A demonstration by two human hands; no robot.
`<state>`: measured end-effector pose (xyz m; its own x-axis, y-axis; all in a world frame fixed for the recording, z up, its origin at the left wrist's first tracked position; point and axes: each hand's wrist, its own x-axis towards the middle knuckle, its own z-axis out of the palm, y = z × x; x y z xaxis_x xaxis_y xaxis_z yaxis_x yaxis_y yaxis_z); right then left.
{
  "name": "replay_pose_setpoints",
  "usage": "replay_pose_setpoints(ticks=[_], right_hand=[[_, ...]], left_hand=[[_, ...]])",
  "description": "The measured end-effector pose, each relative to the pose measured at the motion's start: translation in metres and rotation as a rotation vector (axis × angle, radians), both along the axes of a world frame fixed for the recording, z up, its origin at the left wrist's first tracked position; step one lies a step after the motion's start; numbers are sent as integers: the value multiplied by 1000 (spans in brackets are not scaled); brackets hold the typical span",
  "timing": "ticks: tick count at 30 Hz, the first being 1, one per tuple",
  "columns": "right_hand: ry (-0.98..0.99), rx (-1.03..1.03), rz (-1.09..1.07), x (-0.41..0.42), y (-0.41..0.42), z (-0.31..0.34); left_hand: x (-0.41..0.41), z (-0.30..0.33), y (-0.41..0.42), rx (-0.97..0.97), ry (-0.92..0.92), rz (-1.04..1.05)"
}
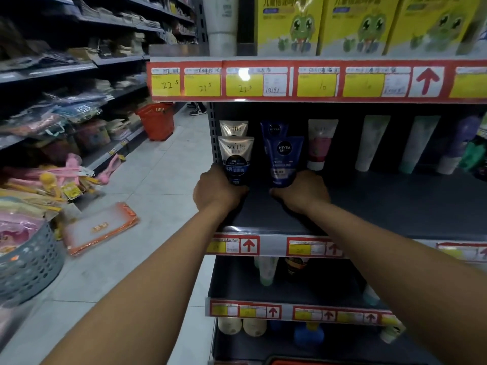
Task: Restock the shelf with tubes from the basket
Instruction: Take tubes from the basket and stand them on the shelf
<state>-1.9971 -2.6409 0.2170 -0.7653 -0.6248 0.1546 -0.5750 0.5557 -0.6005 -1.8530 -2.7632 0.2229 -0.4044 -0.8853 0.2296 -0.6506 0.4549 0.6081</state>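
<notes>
Both hands grip tubes low down by the cap end: the left hand (217,189) holds a silver Softto tube (236,159), the right hand (303,192) a blue Nivea tube (286,160), each upright on the shelf (382,204) in front of a matching tube. To finish well, I'd seat each cap flat, label forward, and let go only once it stands steady; the basket cannot be clearly made out

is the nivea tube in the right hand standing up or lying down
Standing upright. The Nivea tube stands cap-down on the shelf with its crimped end up, the right hand gripping its base.
</notes>
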Motion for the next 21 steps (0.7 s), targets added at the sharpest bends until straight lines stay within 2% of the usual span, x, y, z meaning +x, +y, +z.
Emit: replay_pose_setpoints(ticks=[12, 21], right_hand=[[91, -26, 24, -35, -47, -15], [164, -55, 54, -40, -50, -27]], left_hand=[[-36, -24, -48, 12, 114, 49], [-41, -34, -58, -75, 98, 47]])
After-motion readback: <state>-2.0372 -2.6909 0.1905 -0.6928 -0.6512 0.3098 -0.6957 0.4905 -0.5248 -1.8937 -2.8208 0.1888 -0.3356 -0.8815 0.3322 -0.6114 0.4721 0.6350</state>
